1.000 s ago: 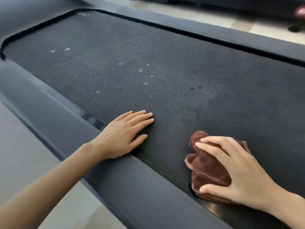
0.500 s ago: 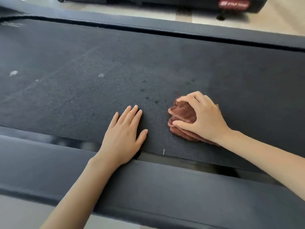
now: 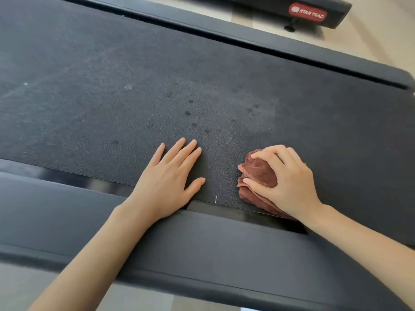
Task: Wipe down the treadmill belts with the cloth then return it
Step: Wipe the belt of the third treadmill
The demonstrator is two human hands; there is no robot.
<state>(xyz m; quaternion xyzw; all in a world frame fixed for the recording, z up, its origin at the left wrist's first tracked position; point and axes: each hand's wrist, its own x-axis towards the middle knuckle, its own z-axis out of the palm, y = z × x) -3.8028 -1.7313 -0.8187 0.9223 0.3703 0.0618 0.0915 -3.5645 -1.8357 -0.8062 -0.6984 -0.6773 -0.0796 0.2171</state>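
The dark treadmill belt (image 3: 157,86) stretches across the view, with pale specks and small dark spots on it. A crumpled brown cloth (image 3: 258,176) lies on the belt's near edge. My right hand (image 3: 285,180) grips the cloth from above, its fingers curled over the bunched fabric. To the left, my left hand (image 3: 170,178) rests flat on the belt with straight fingers, its heel at the belt's near edge.
The near side rail (image 3: 202,254) of the treadmill runs under both forearms. The far side rail (image 3: 292,46) borders the belt. Beyond it stands another treadmill's end (image 3: 314,12) with a red logo on the light floor (image 3: 370,30).
The view has shifted along the belt. My right hand and the cloth moved out onto the belt, then back toward its near edge. My left hand stays flat.
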